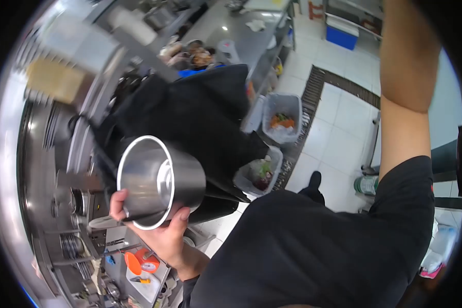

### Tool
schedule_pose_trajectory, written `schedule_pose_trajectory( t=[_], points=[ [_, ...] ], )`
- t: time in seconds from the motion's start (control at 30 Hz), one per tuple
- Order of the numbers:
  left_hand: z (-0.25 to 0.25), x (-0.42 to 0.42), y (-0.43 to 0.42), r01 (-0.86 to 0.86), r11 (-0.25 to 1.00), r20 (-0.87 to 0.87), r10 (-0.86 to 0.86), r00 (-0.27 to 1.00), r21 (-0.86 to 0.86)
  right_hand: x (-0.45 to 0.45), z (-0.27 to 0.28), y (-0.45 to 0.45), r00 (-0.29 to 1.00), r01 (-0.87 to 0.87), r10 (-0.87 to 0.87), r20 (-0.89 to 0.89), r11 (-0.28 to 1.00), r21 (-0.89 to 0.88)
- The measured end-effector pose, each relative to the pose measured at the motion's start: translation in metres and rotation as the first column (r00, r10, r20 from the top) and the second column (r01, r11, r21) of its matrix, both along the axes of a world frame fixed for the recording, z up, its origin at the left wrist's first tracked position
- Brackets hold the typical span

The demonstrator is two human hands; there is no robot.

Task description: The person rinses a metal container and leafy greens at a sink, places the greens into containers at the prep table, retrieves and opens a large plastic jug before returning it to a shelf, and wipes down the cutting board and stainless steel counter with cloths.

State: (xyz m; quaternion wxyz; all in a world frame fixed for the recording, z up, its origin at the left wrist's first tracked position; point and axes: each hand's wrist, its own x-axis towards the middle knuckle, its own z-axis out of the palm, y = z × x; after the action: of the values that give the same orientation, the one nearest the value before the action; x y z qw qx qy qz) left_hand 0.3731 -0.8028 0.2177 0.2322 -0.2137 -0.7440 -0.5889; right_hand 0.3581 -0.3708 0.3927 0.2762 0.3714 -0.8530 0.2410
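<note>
"Left hand [161,238]?"
"Thumb and fingers parted, clasping one metal pot [190,177] beside its rim. Right hand: out of view, fingers cannot be told."
"Pot's bearing?"
"Mouth left and toward the viewer, base right; axis roughly level across the view."
"Surroundings?"
"Person in black [184,108], just behind the pot, hiding part of the steel counter [220,33]. Plastic tub [295,105], scraps inside, farther right. Orange scale [148,263], below the pot."

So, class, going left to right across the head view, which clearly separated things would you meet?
Yellowish block, stainless-steel pot held in the left hand, plastic bin with orange scraps, blue box with a white top, right arm.
</note>
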Motion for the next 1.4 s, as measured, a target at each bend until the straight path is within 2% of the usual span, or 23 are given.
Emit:
schedule_pose_trajectory(
  t=[0.03, 0.07, 0.1, 0.2, 0.23, 0.3, 0.33, 0.37, 0.4, 0.43, 0.47, 0.5, 0.53, 0.6, 0.67, 0.73, 0.87, 0.93, 1.07, 1.13, 1.27, 1.33, 1.4],
  points=[
    [-0.012, -0.001, 0.029, 0.037, 0.996, 0.113, -0.046, 0.993, 0.080, 0.016, -0.020, 0.038, 1.000, -0.015, 0.015, -0.014, 1.000, -0.017],
    [-0.026, -0.010, 0.051, 0.029, 0.998, 0.065, -0.025, 0.998, -0.062, 0.031, -0.039, 0.074, 0.999, -0.022, 0.021, -0.024, 0.999, -0.039],
    [-0.041, -0.015, 0.080, 0.084, 0.996, 0.161, -0.080, 0.984, -0.019, 0.044, -0.058, 0.109, 0.999, -0.020, 0.018, -0.029, 0.996, -0.082],
    [-0.091, -0.048, 0.164, 0.119, 0.990, 0.308, -0.088, 0.947, -0.082, 0.071, -0.149, 0.210, 0.989, 0.137, -0.149, 0.010, 0.873, -0.469],
    [-0.108, -0.063, 0.191, 0.125, 0.989, 0.367, -0.089, 0.926, -0.075, 0.073, -0.187, 0.232, 0.960, 0.261, -0.260, 0.099, 0.720, -0.643],
    [-0.138, -0.096, 0.250, 0.139, 0.990, 0.404, -0.113, 0.908, -0.034, 0.063, -0.291, 0.247, 0.754, 0.598, -0.471, 0.458, 0.204, -0.775],
    [-0.151, -0.112, 0.276, 0.147, 0.989, 0.390, -0.132, 0.911, -0.009, 0.063, -0.361, 0.261, 0.688, 0.666, -0.419, 0.593, 0.040, -0.745],
    [-0.168, -0.135, 0.293, 0.097, 0.988, 0.363, -0.048, 0.931, -0.117, 0.068, -0.442, 0.273, 0.623, 0.738, -0.285, 0.729, -0.097, -0.668],
    [-0.183, -0.161, 0.311, 0.046, 0.974, 0.323, 0.028, 0.946, -0.220, 0.078, -0.507, 0.273, 0.380, 0.903, -0.172, 0.909, -0.144, -0.404],
    [-0.193, -0.186, 0.331, 0.020, 0.971, 0.272, 0.046, 0.961, -0.237, 0.088, -0.564, 0.261, 0.257, 0.950, -0.125, 0.958, -0.151, -0.275],
    [-0.201, -0.206, 0.353, -0.004, 0.968, 0.218, 0.060, 0.974, -0.250, 0.096, -0.614, 0.244, 0.252, 0.958, -0.105, 0.962, -0.112, -0.263],
    [-0.181, -0.202, 0.392, 0.038, 0.992, 0.350, 0.007, 0.937, -0.122, 0.100, -0.655, 0.229, 0.139, 0.989, -0.009, 0.990, -0.051, -0.140],
    [-0.211, -0.247, 0.397, -0.019, 0.973, 0.217, 0.071, 0.974, -0.231, 0.104, -0.675, 0.215, 0.061, 0.993, -0.016, 0.998, 0.104, -0.059],
    [-0.224, -0.298, 0.437, -0.129, 0.908, 0.158, 0.206, 0.966, -0.399, 0.108, -0.680, 0.202, -0.102, 0.930, -0.047, 0.994, 0.349, 0.112],
    [-0.243, -0.345, 0.478, -0.116, 0.902, 0.178, 0.206, 0.962, -0.416, 0.109, -0.706, 0.205, -0.120, 0.833, -0.173, 0.977, 0.519, 0.194],
    [-0.276, -0.401, 0.512, -0.119, 0.904, 0.169, 0.203, 0.964, -0.411, 0.109, -0.740, 0.223, -0.176, 0.756, -0.199, 0.964, 0.599, 0.262],
    [-0.343, -0.498, 0.552, -0.122, 0.841, 0.096, 0.202, 0.975, -0.527, 0.087, -0.729, 0.289, -0.330, 0.753, -0.214, 0.920, 0.528, 0.393],
    [-0.368, -0.532, 0.569, -0.129, 0.834, 0.056, 0.188, 0.981, -0.536, 0.057, -0.725, 0.330, -0.317, 0.824, -0.146, 0.937, 0.446, 0.348],
    [-0.388, -0.543, 0.584, -0.116, 0.842, 0.197, 0.253, 0.947, -0.527, -0.045, -0.726, 0.394, -0.327, 0.853, -0.260, 0.908, 0.331, 0.402],
    [-0.388, -0.536, 0.598, -0.103, 0.914, 0.266, 0.220, 0.939, -0.392, -0.116, -0.742, 0.417, -0.306, 0.839, -0.232, 0.923, 0.393, 0.377],
    [-0.414, -0.526, 0.593, -0.100, 0.956, 0.317, 0.189, 0.929, -0.277, -0.280, -0.791, 0.421, -0.082, 0.729, -0.287, 0.955, 0.636, 0.253],
    [-0.432, -0.525, 0.586, -0.114, 0.936, 0.261, 0.207, 0.943, -0.332, -0.358, -0.870, 0.391, 0.119, 0.679, -0.317, 0.941, 0.717, 0.156],
    [-0.437, -0.522, 0.588, -0.184, 0.920, 0.288, 0.291, 0.912, -0.345, -0.427, -0.946, 0.354, 0.445, 0.555, -0.364, 0.818, 0.829, 0.068]
  ],
)
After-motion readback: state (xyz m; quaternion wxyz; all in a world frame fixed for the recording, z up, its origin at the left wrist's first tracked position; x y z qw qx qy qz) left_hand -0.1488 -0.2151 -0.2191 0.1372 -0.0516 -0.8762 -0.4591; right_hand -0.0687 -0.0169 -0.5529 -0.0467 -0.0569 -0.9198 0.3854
